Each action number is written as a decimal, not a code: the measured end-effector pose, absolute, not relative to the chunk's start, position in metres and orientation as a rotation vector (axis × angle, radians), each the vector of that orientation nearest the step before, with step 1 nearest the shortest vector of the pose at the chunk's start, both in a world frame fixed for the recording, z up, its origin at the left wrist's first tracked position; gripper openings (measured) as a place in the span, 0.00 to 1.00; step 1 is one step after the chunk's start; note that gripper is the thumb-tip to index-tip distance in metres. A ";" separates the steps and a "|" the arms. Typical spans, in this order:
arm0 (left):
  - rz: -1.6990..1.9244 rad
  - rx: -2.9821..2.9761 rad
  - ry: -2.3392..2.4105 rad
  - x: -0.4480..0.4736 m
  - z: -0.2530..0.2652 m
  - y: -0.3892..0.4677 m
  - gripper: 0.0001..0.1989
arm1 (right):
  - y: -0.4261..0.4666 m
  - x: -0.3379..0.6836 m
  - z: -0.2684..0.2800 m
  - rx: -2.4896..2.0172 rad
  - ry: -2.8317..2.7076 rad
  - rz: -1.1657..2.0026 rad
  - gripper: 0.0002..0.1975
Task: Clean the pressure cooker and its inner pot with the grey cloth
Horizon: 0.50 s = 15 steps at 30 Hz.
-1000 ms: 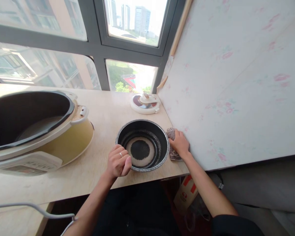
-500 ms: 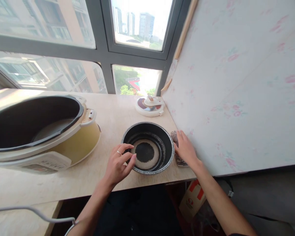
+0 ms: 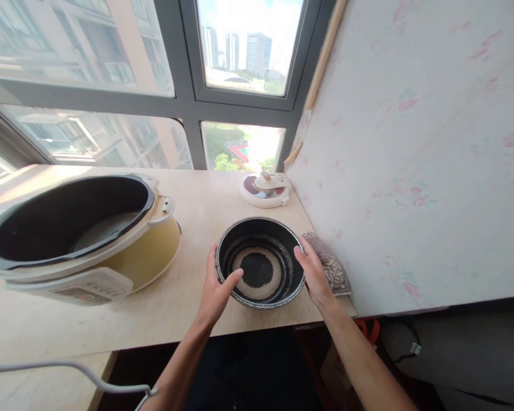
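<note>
A round black inner pot (image 3: 257,270) with a worn, pale ring on its bottom stands on the wooden counter. My left hand (image 3: 217,288) grips its left side, thumb over the rim and fingers along the outer wall. On the opposite side my right hand (image 3: 314,274) holds the rim, its thumb on top and its fingers outside. A folded brown-and-white patterned cloth (image 3: 336,274) lies beside the pot, partly behind my right hand. Behind the pot rests a white lid (image 3: 265,194) with a handle and a shiny brownish top.
To the left stands a large yellow-and-white cooker (image 3: 154,257) with its top uncovered and a dark inside. A grey cable (image 3: 77,371) crosses the lower left. The counter (image 3: 192,228) meets a window at the back and a flower-patterned wall (image 3: 411,142) at the right.
My right hand has moved from the cloth onto the pot's right rim. My left hand has gone from hovering over the pot's left edge to gripping that side. The cloth now lies more spread out.
</note>
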State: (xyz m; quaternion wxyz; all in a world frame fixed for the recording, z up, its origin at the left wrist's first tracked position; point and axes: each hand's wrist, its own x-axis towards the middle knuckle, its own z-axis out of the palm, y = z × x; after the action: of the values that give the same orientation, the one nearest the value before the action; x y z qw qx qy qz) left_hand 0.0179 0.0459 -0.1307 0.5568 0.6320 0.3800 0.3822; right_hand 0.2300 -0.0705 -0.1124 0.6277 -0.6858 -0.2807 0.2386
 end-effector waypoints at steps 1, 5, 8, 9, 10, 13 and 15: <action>0.924 1.483 0.902 0.020 -0.130 0.044 0.42 | -0.069 0.227 -0.114 -1.584 -0.638 0.530 0.35; 0.961 1.433 0.919 0.025 -0.127 0.039 0.40 | -0.067 0.221 -0.110 -1.571 -0.567 0.505 0.37; 0.999 1.400 0.910 0.026 -0.118 0.039 0.39 | -0.065 0.216 -0.095 -1.527 -0.492 0.482 0.39; 1.024 1.396 0.908 0.026 -0.114 0.040 0.39 | -0.063 0.214 -0.088 -1.502 -0.477 0.477 0.39; 1.050 1.397 0.904 0.026 -0.108 0.040 0.39 | -0.062 0.212 -0.081 -1.474 -0.468 0.476 0.38; 1.134 1.435 0.860 0.026 -0.085 0.041 0.39 | -0.058 0.204 -0.058 -1.418 -0.445 0.452 0.35; 1.203 1.465 0.831 0.026 -0.065 0.042 0.39 | -0.055 0.200 -0.044 -1.404 -0.428 0.402 0.33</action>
State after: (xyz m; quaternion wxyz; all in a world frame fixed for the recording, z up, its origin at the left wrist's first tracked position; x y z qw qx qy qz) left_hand 0.0263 0.0424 -0.0652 0.5108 0.6084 0.3453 0.4996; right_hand 0.1998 -0.0554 -0.0437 0.7244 -0.6361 -0.1937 0.1820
